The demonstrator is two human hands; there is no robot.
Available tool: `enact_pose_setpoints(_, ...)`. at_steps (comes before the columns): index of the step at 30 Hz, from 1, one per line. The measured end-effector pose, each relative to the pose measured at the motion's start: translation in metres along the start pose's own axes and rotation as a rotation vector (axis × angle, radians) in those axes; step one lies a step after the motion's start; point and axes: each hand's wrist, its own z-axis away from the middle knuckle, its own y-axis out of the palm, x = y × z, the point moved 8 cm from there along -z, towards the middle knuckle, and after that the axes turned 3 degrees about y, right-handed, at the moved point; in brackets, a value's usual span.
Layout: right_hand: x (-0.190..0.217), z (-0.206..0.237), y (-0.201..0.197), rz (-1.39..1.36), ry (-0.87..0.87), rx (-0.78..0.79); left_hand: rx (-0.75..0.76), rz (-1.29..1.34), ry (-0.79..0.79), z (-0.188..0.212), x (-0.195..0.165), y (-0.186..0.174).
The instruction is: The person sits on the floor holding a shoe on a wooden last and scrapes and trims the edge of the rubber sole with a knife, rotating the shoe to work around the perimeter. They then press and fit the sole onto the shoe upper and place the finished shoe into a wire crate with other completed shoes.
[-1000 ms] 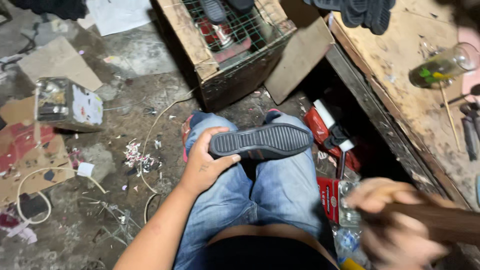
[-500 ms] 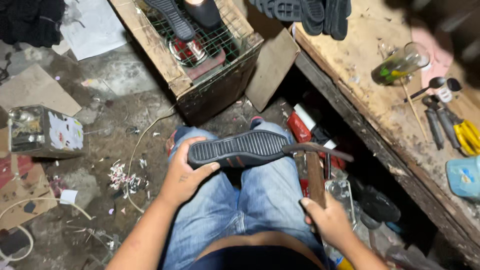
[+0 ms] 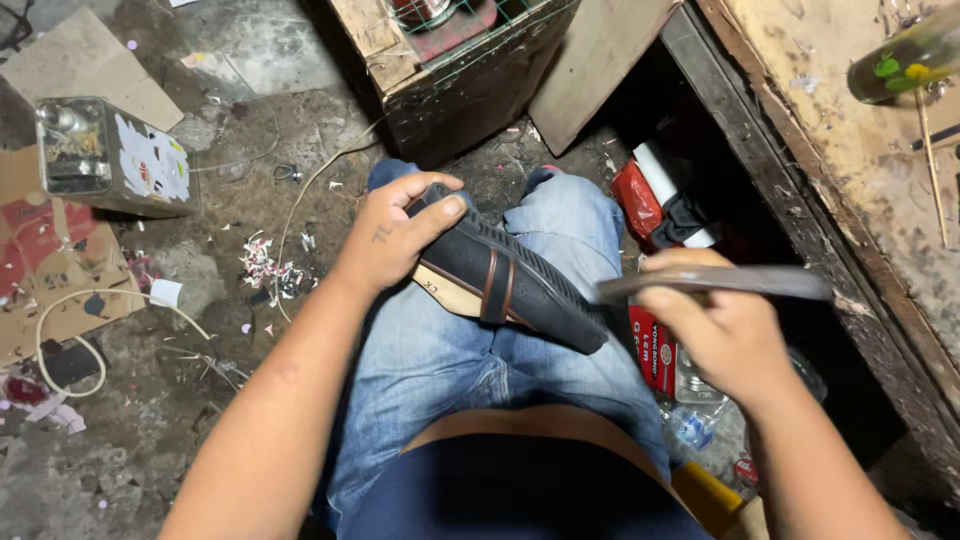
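Since half a second ago, hammer raised level over the right thigh and sole tilted.

Left hand now clasps the upper end of the black shoe sole, which lies slanted across the jeans-clad lap, its pale underside showing. Right hand is clenched around the hammer, blurred, its tip just beside the sole's lower end. A wooden crate stands ahead on the floor, a metal tin to the left.

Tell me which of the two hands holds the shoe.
The left hand grips the black shoe on the lap, fingers wrapped over one end. The right hand holds a hammer instead.
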Motion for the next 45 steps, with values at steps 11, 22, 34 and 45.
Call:
enact_pose_setpoints(11,0.022,-0.058,0.055,0.253,0.043,0.303,-0.07,-0.031,0.057,0.001,-0.009,0.0)
enact_pose_setpoints(22,0.064,-0.093,0.09,0.411,-0.104,0.363,-0.106,-0.155,0.019,-0.004,-0.019,-0.002)
enact_pose_setpoints(34,0.047,-0.072,0.077,0.186,-0.165,0.327,-0.108,-0.179,-0.037,-0.005,-0.017,-0.005)
enact_pose_setpoints(45,-0.032,-0.008,0.038,0.102,0.009,0.146,-0.146,-0.17,-0.025,-0.004,-0.015,-0.002)
